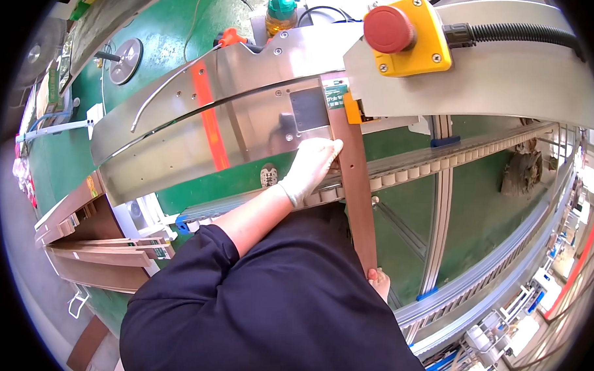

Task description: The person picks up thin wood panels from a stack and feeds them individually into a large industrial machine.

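A long, narrow brown board [357, 194] runs from the metal machine table down past my right side, with a green-and-white label at its far end. My left hand [309, 167], in a pale glove, is closed on the board's left edge just below the table. Down at the near end, my right hand [380, 284] has its fingers wrapped round the board; my body hides part of that hand. The board's far end lies beside a dark square plate [309, 110] set in the metal table [253, 133], next to a small yellow-orange block [353, 109].
A yellow box with a red push button [389, 30] sits on the white machine arm above. Roller rails [415, 171] cross beneath the board. At left, more brown boards [101, 254] are stacked. A teal-lidded bottle [281, 13] and an orange-handled tool [232, 37] are behind the table.
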Demonstrator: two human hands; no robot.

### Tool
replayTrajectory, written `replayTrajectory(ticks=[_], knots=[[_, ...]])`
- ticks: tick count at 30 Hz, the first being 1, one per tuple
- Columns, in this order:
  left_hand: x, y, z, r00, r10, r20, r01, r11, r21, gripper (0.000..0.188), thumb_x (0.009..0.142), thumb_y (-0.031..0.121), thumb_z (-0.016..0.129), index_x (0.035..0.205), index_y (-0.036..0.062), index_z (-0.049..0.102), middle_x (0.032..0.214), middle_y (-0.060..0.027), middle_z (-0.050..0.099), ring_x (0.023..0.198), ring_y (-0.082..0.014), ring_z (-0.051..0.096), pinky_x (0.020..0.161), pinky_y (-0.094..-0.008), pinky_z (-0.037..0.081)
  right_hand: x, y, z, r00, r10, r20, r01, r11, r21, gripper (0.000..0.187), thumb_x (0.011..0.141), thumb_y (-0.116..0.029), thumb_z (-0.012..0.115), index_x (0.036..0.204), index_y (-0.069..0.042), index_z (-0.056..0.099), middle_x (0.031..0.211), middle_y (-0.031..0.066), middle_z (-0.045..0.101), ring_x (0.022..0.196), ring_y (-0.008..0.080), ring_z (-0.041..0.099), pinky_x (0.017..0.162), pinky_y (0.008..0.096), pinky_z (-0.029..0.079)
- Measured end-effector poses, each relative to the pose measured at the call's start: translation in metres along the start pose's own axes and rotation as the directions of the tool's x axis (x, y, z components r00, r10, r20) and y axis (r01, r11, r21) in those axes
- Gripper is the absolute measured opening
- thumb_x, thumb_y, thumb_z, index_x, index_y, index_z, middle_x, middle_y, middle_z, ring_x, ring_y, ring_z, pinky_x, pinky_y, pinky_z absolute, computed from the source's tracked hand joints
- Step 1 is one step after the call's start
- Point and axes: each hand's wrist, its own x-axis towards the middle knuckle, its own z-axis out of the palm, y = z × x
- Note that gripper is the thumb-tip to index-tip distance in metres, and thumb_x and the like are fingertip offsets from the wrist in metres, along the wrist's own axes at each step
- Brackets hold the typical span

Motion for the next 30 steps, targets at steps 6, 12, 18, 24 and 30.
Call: replayTrajectory(ticks=[6,12,18,24,30], knots=[[0.047,-0.019,0.038,0.994,0.106,-0.033,-0.092,0.951,0.297,0.033,0.109,0.03,0.063,0.097,-0.0003,0.071,0.091,-0.0017,0.069,0.081,-0.0131,0.068,0.078,-0.0312,0.061,0.035,0.043,-0.044,1.0,0.001,0.026,0.0,0.999,-0.044,0.076,0.101,-0.069,0.055,0.081,0.004,0.063,0.069,0.0153,0.061,0.063,0.0297,0.057,0.063,0.0401,0.047],[0.086,-0.022,0.104,1.0,0.006,0.001,-0.006,0.996,0.085,0.036,0.109,0.031,0.061,0.11,-0.0038,0.069,0.105,-0.0098,0.075,0.093,-0.0204,0.074,0.085,-0.0339,0.061,0.077,0.09,-0.093,1.0,-0.007,-0.019,0.008,0.997,0.077,0.065,0.102,-0.058,0.062,0.091,0.006,0.071,0.072,0.016,0.063,0.067,0.0235,0.061,0.064,0.0388,0.049],[0.112,-0.011,0.176,1.0,-0.018,0.008,0.018,1.0,-0.017,0.037,0.107,0.034,0.063,0.109,-0.0034,0.067,0.107,-0.0114,0.072,0.099,-0.023,0.072,0.088,-0.037,0.06,0.124,0.115,-0.144,0.994,0.11,0.006,-0.11,0.992,0.056,0.058,0.104,-0.051,0.064,0.091,0.005,0.072,0.063,0.0114,0.061,0.06,0.0178,0.06,0.057,0.038,0.046],[0.158,-0.033,0.219,0.962,0.257,0.089,-0.272,0.916,0.294,0.04,0.107,0.038,0.059,0.114,-0.0011,0.065,0.115,-0.0141,0.072,0.104,-0.0239,0.069,0.089,-0.0399,0.057,0.157,0.063,-0.201,0.974,0.227,-0.018,-0.217,0.95,0.223,0.049,0.111,-0.04,0.058,0.076,-0.005,0.057,0.056,-0.0043,0.046,0.048,0.0059,0.043,0.043,0.0278,0.033],[0.15,-0.05,0.203,0.783,0.155,0.603,-0.598,-0.082,0.797,0.044,0.102,0.036,0.059,0.127,0.0002,0.066,0.119,-0.0218,0.071,0.108,-0.0369,0.068,0.091,-0.0413,0.055,0.235,0.069,-0.237,0.925,-0.099,-0.366,0.049,0.988,-0.145,0.043,0.1,-0.037,0.071,0.106,0.005,0.074,0.098,0.0193,0.075,0.091,0.0308,0.071,0.084,0.0439,0.055]])
